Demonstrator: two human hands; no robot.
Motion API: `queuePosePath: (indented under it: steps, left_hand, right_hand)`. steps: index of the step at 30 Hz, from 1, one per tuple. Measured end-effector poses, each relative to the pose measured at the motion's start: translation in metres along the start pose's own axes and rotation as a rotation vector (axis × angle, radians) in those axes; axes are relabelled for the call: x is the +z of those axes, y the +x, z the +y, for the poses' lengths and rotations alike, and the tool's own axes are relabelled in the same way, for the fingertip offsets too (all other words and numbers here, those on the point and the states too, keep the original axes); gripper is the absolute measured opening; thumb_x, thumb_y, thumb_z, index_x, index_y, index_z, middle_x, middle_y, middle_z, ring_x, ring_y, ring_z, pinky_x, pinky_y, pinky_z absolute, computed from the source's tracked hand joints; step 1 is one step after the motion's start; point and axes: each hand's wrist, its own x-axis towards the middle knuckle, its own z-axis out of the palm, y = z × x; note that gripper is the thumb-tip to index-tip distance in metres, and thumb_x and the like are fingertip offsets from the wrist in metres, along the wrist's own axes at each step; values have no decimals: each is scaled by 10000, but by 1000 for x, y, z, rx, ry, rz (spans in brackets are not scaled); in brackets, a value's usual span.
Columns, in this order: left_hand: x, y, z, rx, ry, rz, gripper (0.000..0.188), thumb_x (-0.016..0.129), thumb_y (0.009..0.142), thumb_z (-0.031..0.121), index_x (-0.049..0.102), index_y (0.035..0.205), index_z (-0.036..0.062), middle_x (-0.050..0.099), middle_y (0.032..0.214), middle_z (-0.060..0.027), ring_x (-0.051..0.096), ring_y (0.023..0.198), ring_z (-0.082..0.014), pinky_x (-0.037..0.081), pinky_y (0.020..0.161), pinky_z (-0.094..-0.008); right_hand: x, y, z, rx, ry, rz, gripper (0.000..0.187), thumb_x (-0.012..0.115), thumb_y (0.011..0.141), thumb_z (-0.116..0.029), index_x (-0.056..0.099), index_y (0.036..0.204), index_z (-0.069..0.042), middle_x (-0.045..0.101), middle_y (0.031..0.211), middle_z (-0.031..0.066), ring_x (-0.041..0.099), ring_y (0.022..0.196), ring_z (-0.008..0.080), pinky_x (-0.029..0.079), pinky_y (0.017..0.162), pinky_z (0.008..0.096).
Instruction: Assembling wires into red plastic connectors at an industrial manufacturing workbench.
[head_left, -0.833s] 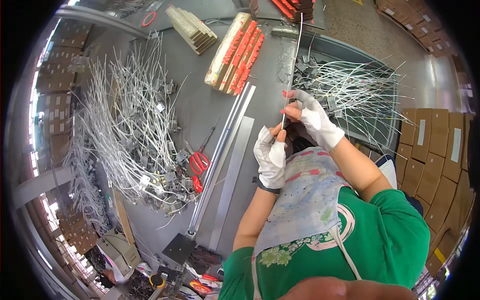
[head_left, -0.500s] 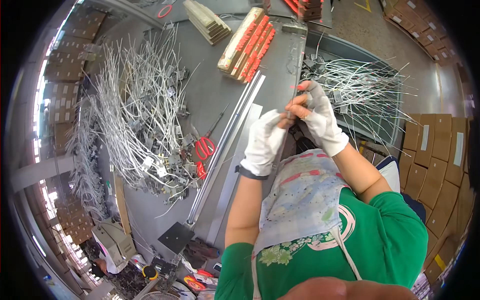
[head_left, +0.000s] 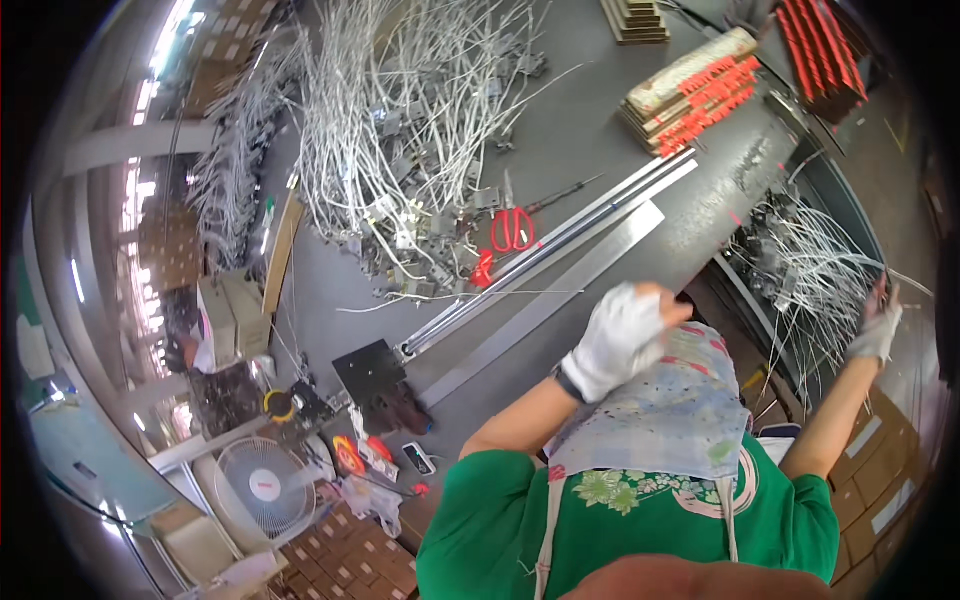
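My left hand (head_left: 622,338), in a white glove, is curled into a loose fist at the near edge of the grey workbench (head_left: 600,160); I see nothing in it. My right hand (head_left: 878,325), also gloved, is stretched out to the right into a bin of white wires (head_left: 812,265), its fingers closed around a thin white wire there. A single thin wire (head_left: 470,296) lies on the bench just left of my left hand, beside long metal rails (head_left: 560,240).
A big tangle of white wired parts (head_left: 400,120) covers the bench's far left. Red scissors (head_left: 512,230) lie by the rails. Packs of red-handled items (head_left: 700,95) sit at the back right. A fan (head_left: 262,485) and cardboard boxes (head_left: 890,480) stand on the floor.
My hands were together over the bench holding a thin wire. They have parted: the right swung out to the wire bin, the left sank to the bench edge.
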Motion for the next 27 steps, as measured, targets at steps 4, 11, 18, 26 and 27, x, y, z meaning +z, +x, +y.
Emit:
queuePosePath:
  steps: [4, 11, 18, 26, 27]
  left_hand:
    - [-61, -30, 18, -89, 354, 272, 366, 601, 611, 2, 594, 968, 83, 582, 832, -94, 565, 801, -288, 445, 725, -378]
    - [-150, -106, -55, -358, 1100, 32, 357, 530, 632, -10, 593, 959, 121, 593, 810, -101, 570, 774, -311, 459, 726, -406]
    - [-157, -44, 19, -319, 769, 142, 209, 570, 730, 97, 611, 930, 145, 558, 601, -68, 535, 518, -257, 436, 498, -362]
    - [-12, -24, 7, -264, -107, 32, 249, 537, 803, 93, 592, 1043, 55, 622, 740, -133, 607, 630, -279, 464, 548, -345]
    - [-1, -26, 4, -242, -133, 3, 249, 537, 803, 93, 592, 1043, 55, 622, 740, -133, 607, 630, -279, 464, 548, -345]
  right_hand:
    - [-25, 38, 34, -103, 193, 349, 365, 509, 897, -190, 428, 1161, 50, 541, 1046, 114, 532, 985, 169, 492, 741, 199]
    - [126, -51, 108, 114, 208, -304, 167, 550, 857, -126, 502, 986, -31, 564, 943, 88, 530, 856, 162, 446, 767, 227]
    - [265, -279, 118, 97, -327, -706, 336, 580, 817, -111, 491, 1136, -50, 591, 917, 58, 495, 711, 89, 401, 594, 201]
    - [295, -328, 86, 110, 46, -777, 220, 430, 931, -240, 486, 1028, -51, 482, 669, 15, 329, 463, 46, 294, 407, 193]
    - [292, -308, 85, 126, 27, -632, 217, 449, 929, -255, 474, 1005, -53, 430, 607, -20, 306, 439, 44, 260, 388, 190]
